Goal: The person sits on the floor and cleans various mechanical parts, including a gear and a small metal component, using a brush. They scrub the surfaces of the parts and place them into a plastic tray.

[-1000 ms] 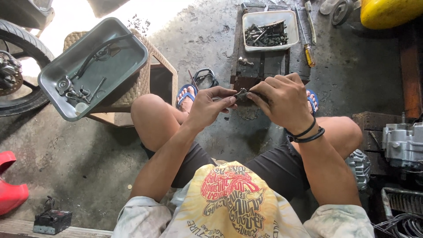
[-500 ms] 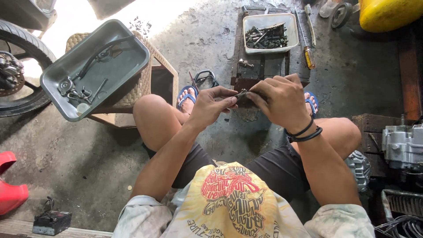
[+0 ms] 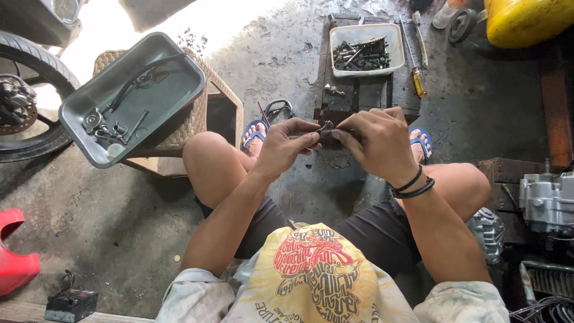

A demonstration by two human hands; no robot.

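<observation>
- The left hand (image 3: 286, 145) pinches one end of a small dark metal part (image 3: 327, 128) between thumb and fingertips, its fingers clamped on the part.
- The right hand (image 3: 376, 140) grips the other end of the same part, knuckles up and fingers curled over it, so both hands meet on it above the floor between the person's knees.
- The part is held in the air, just in front of the edge of a dark wooden block (image 3: 359, 96) (its exact shape is too small and too covered to tell).
- On that block sits a white plastic tub (image 3: 394, 45) filled with bolts and other dark hardware, and a single small metal fitting (image 3: 333, 90) lies loose on the wood nearer the hands.
- A screwdriver with a yellow and red handle (image 3: 418, 81) lies on the concrete just right of the tub.
- To the left, a grey tray (image 3: 179, 84) rests tilted on a woven wicker stool (image 3: 197, 119); it holds a black hose and a few small metal pieces.
- A motorcycle wheel (image 3: 30, 90) stands at the far left edge, well apart from the hands.
- Black bands circle the right wrist, and a silver engine casing (image 3: 547, 200) sits at the right edge beside the person's knee.
</observation>
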